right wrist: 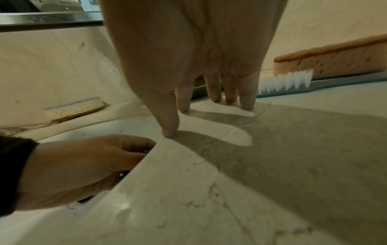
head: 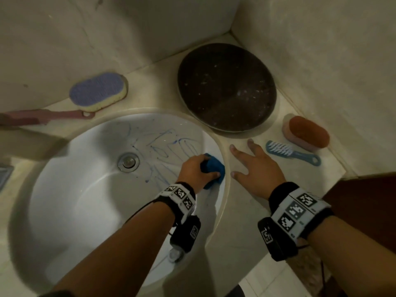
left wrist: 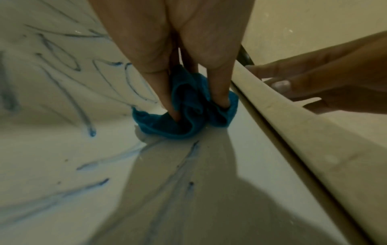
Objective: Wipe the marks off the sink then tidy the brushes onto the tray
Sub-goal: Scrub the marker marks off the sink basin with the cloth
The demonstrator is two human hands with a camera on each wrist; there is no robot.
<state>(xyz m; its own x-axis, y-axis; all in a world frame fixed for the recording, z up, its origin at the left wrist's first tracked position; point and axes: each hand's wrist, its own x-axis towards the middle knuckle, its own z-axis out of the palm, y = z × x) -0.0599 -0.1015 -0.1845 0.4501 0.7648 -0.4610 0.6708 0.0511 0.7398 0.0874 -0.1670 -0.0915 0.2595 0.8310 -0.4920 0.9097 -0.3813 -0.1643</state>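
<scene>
My left hand (head: 194,169) fingers bunch the blue cloth (left wrist: 184,114) against the sink (head: 70,189) wall, centre frame; my right hand (head: 256,168) rests spread on the counter (head: 246,221). Cloth seems soft, light; best gripped bunched. Marks (head: 162,144) remain upward-left.

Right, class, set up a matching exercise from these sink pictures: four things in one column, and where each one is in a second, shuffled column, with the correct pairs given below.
Things:
1. blue cloth
2. dark round tray
3. blue brush
4. right hand

Places:
A. lying on the counter in front of the orange-topped sponge
B. spread flat on the counter beside the sink rim
C. in the corner behind the sink
D. inside the basin, gripped by the left hand

Pairs: 1-D, 2-C, 3-A, 4-B
</scene>
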